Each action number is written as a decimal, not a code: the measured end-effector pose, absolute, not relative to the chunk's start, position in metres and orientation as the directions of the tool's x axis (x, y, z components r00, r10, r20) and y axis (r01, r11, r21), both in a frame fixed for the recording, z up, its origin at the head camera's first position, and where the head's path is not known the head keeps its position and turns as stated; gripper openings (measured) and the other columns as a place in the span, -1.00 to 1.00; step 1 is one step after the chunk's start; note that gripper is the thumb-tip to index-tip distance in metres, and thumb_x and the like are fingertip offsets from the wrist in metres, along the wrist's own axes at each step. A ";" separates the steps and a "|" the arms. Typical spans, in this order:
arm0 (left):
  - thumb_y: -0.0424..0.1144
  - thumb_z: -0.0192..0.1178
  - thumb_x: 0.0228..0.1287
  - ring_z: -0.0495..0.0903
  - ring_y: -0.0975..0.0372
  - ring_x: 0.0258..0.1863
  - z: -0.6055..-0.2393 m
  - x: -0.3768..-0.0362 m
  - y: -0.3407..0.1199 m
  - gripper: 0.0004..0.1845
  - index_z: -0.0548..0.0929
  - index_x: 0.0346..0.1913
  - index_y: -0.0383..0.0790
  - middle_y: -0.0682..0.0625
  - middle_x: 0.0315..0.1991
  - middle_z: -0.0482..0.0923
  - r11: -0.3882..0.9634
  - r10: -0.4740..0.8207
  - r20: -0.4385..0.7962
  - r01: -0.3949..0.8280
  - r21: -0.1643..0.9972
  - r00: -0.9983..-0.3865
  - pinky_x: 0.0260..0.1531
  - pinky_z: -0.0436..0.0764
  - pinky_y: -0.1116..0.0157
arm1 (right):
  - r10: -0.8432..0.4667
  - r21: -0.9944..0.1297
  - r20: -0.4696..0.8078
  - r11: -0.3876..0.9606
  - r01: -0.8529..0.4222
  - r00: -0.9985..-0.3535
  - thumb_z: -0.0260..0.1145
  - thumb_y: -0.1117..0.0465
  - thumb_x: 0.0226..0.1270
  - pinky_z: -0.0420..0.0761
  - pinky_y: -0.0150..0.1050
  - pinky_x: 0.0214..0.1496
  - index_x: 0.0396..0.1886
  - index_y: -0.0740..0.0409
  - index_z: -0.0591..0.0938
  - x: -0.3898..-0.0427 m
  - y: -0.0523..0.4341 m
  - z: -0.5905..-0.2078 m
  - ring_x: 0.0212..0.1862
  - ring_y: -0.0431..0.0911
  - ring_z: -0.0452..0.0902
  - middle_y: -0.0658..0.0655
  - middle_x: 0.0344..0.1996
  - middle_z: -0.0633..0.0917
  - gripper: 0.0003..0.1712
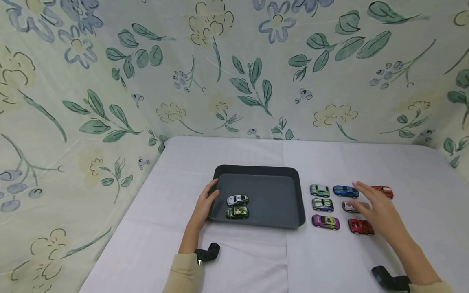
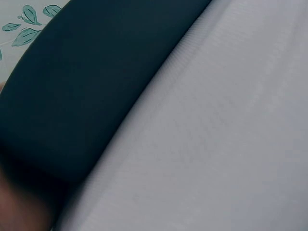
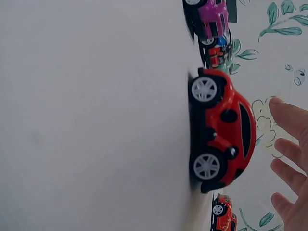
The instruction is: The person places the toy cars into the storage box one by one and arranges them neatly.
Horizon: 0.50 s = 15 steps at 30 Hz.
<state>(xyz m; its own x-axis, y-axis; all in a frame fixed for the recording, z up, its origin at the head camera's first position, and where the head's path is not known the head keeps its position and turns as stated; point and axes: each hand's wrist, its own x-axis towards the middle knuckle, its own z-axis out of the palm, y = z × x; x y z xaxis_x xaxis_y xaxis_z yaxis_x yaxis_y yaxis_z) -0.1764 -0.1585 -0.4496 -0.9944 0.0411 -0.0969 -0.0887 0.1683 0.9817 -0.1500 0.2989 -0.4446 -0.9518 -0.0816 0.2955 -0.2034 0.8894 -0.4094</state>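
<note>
The left hand rests on the left edge of a dark tray that sits on the white table. Its fingers curl lightly over the tray's rim, with the thumb up on the edge. Inside the tray, close to that hand, are two toy cars side by side: a white car and a green car just below it. The right hand is flat and open, with its fingers spread, and it hovers over a bunch of toy cars to the right of the tray. It holds nothing. Under and around it are a pale green car, a blue car, a red car, a white and purple car, a purple car and another red car near the palm. One more small car is partly hidden under the fingers. The two hands are well apart, one on each side of the tray.
</note>
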 end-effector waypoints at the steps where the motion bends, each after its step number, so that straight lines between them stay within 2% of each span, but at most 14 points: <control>1: -0.17 -0.07 0.37 -0.12 0.03 0.44 -0.450 -0.177 -0.159 -0.49 0.20 0.36 -0.08 -0.08 0.43 -0.02 0.168 0.040 -0.099 -0.091 0.982 -0.994 0.38 -0.09 -0.03 | -0.077 -0.412 0.288 0.890 -0.196 -0.954 0.22 0.10 0.24 0.16 0.34 0.13 0.34 0.18 0.23 -0.151 0.302 -0.445 0.22 0.38 0.15 0.41 0.25 0.29 -0.30; 15: -0.08 -0.03 0.34 -0.08 0.10 0.44 -0.478 -0.189 -0.163 -0.53 0.28 0.30 0.14 0.05 0.42 0.04 0.167 -0.008 -0.088 -0.088 0.982 -0.996 0.38 -0.09 -0.02 | -0.027 -0.401 0.193 0.910 -0.104 -0.981 0.21 0.15 0.26 0.09 0.37 0.16 0.31 0.28 0.23 -0.178 0.343 -0.445 0.24 0.42 0.06 0.47 0.26 0.22 -0.33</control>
<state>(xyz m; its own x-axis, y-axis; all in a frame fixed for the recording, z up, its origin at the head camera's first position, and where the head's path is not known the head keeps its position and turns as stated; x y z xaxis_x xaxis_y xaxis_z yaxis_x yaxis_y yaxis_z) -0.1893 -0.1635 -0.4777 -0.9961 -0.0082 -0.0882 -0.0883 0.1674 0.9819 -0.1783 0.3430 -0.4445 -0.9808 -0.0272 0.1932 -0.1041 0.9103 -0.4006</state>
